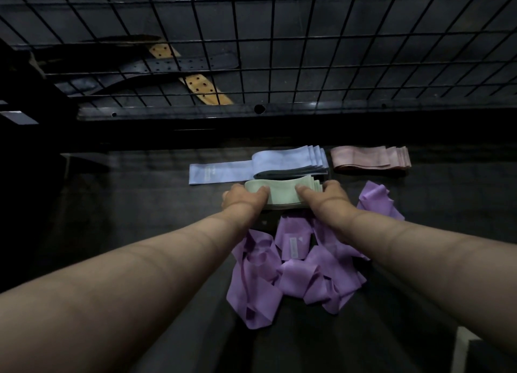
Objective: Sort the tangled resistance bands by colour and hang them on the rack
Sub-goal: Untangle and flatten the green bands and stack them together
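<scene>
Dim room, dark table (112, 232) running up to a black wire grid rack (307, 50) across the back. Behind the mesh at far left, a few punched belts (195, 61), black and tan. No band seen hanging on the mesh.

On the table, left to right along the far side: blue stack (223, 171), folded flat with one long end trailing leftward. Then pink stack (369, 158), set apart to the right and also folded. Just in front of the blue, touching or nearly so, green stack (282, 195). Folded too, long axis running left to right, squarely across the line of both forearms.

Left hand (243, 202) clamped on the green stack's left end, thumb on top, remaining fingers wrapped round the end and mostly hidden. Right hand (321, 199) gripping the right end likewise, thumb pressed on the top layer. Both equally near, neither leading.

Closer to the body, under and between the wrists, purple tangle (293, 274), knotted and unsorted, one loose piece flung out rightward.

Likely step: squaring up or setting down the green pile. After that, probably drawing back toward the body for the purple, lying directly beneath the wrists.
</scene>
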The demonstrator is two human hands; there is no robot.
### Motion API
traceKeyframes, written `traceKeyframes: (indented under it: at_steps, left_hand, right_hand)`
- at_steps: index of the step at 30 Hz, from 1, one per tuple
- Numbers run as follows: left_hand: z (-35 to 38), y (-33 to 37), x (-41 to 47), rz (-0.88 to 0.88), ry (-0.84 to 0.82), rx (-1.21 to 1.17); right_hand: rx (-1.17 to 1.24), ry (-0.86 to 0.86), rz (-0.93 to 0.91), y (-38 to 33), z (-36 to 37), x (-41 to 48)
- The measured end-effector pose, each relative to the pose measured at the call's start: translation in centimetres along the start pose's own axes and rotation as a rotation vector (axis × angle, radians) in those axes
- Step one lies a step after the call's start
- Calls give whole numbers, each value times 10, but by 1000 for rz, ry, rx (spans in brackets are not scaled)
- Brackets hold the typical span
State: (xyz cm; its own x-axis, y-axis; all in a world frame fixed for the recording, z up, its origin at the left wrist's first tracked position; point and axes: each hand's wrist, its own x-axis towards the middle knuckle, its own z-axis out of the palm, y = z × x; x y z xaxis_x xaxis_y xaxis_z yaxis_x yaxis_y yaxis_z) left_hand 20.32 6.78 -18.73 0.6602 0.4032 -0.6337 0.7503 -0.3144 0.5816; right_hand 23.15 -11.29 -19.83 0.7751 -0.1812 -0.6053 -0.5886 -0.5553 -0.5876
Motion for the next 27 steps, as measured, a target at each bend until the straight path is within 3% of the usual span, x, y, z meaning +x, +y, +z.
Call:
traceKeyframes:
  at_steps: [6,12,16,20,27]
  left_hand:
    - [-2,-8,11,-23,49,-70]
    - [-43,-7,33,29,352,-21]
    - [-67,-12,55,-75,509,56]
    - [-80,-17,73,-189,494,115]
    - [-85,-23,90,-190,460,98]
  right_hand:
    - [-24,29,7,1,4,-4]
    - [-55,35,11,0,3,-3]
    - [-54,47,18,1,4,-2]
    - [-18,37,17,0,3,-3]
    - [10,22,-4,-7,0,-12]
